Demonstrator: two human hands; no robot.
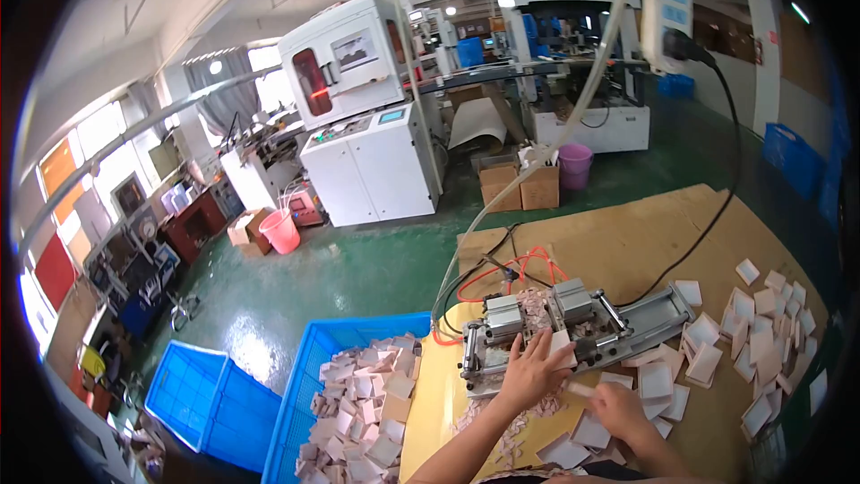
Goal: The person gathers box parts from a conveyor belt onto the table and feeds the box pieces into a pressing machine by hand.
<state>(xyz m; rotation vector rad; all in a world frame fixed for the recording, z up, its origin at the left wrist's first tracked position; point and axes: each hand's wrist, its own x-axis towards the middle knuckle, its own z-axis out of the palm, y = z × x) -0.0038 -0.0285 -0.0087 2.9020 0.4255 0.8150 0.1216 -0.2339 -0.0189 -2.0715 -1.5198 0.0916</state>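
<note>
My left hand (532, 376) reaches over a small metal clamping machine (503, 315), fingers spread. Between its index finger and thumb sits a small pale pink box piece (562, 347), which it appears to grip against the machine. Lower and to the right, my right hand (620, 412) is closed on a short pale piece (581, 389) whose end sticks out toward the left hand; its full shape is hidden. Pink scraps (536, 306) lie in the machine's middle and below it. Several shallow pale box pieces (656, 382) lie beside my right hand.
A blue crate (309, 354) full of pale pieces stands left of the cardboard-covered table (618, 224). More pieces (766, 336) are heaped at the right. A black cable (730, 152) and a clear hose (528, 170) hang across the view. Another blue crate (202, 399) stands farther left.
</note>
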